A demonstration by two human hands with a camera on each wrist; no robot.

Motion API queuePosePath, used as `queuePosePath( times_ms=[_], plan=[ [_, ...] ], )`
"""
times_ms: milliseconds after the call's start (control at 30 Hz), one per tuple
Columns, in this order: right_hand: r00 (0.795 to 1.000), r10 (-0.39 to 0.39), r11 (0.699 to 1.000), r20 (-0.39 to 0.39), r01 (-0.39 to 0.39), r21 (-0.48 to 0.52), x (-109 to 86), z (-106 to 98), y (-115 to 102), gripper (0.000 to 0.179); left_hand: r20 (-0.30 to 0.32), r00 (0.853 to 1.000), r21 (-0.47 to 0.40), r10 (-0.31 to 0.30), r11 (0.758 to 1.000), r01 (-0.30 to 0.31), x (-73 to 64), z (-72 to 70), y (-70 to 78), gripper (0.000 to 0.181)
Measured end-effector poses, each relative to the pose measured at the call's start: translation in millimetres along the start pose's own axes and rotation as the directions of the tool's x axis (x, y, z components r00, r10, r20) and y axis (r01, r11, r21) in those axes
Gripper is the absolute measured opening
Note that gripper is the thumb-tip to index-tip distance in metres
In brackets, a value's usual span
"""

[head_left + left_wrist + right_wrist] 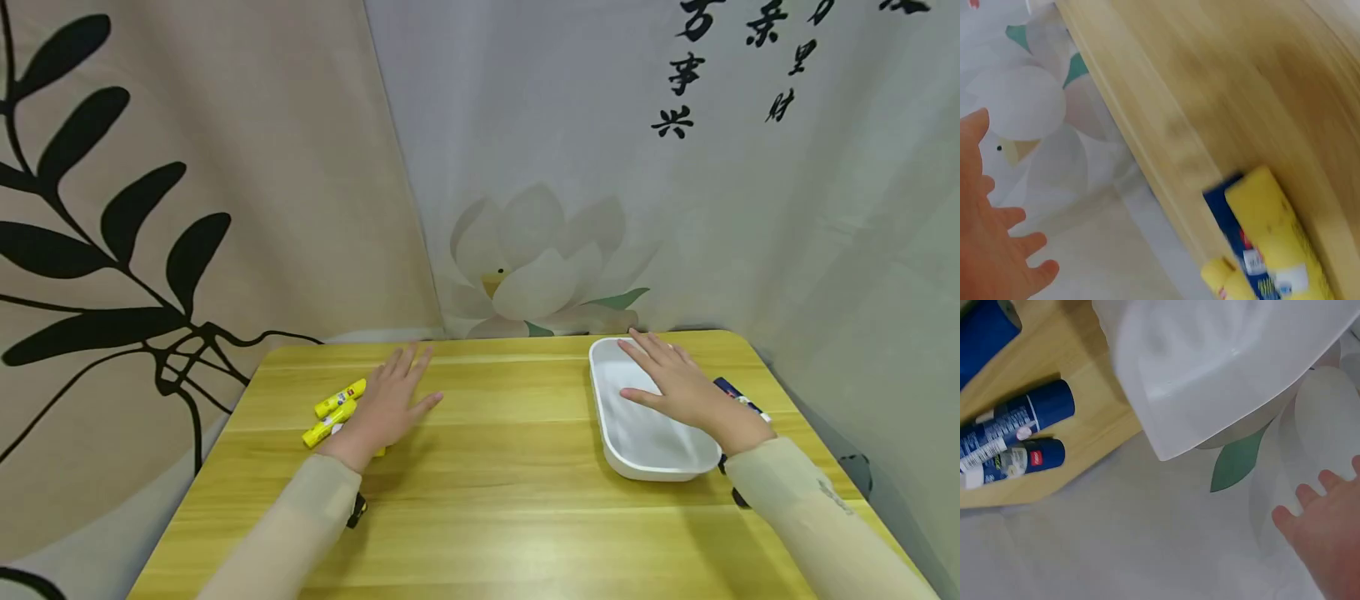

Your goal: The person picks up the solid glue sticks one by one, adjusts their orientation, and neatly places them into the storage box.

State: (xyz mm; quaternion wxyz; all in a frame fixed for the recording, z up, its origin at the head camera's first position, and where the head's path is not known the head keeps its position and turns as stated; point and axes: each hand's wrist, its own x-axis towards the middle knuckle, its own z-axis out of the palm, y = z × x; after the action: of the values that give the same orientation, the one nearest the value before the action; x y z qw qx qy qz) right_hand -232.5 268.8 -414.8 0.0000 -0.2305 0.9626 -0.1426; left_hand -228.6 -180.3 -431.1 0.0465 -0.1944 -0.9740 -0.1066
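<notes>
My left hand [386, 408] is held above the left part of the table, fingers spread and holding nothing. Under and beside it lie several yellow glue sticks [341, 398], partly covered by the hand and wrist. In the left wrist view a dark blue stick [1225, 203] shows against a yellow one [1266, 212]. My right hand [675, 392], also spread and free of any object, hovers over a white plastic tray [648, 437]. Beyond the tray, several dark blue glue sticks [1041, 406] lie on the table, mostly hidden by my right arm in the head view.
The wooden table [487, 467] ends at a back edge close to a printed curtain [540, 167]. Between the yellow sticks and the tray runs bare wood. Black wrist straps [357, 510] show below my sleeves.
</notes>
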Motion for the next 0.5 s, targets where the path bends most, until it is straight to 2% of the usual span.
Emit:
queuePosePath(
  times_ms=[100,167,267,367,500],
  plan=[
    [0.999,0.029,1.000,-0.036,-0.029,0.009,-2.4,-0.4,5.5,0.078,-0.011,1.000,-0.115,-0.005,0.993,0.004,5.3,6.2,8.7,0.075],
    [0.996,0.079,0.997,-0.045,-0.078,0.029,-6.0,-0.7,10.2,0.078,-0.006,1.000,-0.214,-0.013,0.977,0.012,9.1,11.4,17.4,0.074],
    [0.983,0.179,0.981,-0.046,-0.175,0.082,-12.6,0.8,18.3,0.080,0.009,1.000,-0.385,-0.029,0.922,0.030,16.0,23.2,33.4,0.071],
    [0.964,0.262,0.954,-0.051,-0.251,0.162,-19.8,4.9,27.3,0.079,0.060,0.996,-0.554,-0.059,0.829,0.082,22.3,37.4,52.7,0.069],
    [0.927,0.374,0.893,-0.026,-0.353,0.280,-29.4,11.7,39.6,0.075,0.177,0.980,-0.723,-0.087,0.665,0.190,29.9,57.2,80.9,0.065]
  ],
)
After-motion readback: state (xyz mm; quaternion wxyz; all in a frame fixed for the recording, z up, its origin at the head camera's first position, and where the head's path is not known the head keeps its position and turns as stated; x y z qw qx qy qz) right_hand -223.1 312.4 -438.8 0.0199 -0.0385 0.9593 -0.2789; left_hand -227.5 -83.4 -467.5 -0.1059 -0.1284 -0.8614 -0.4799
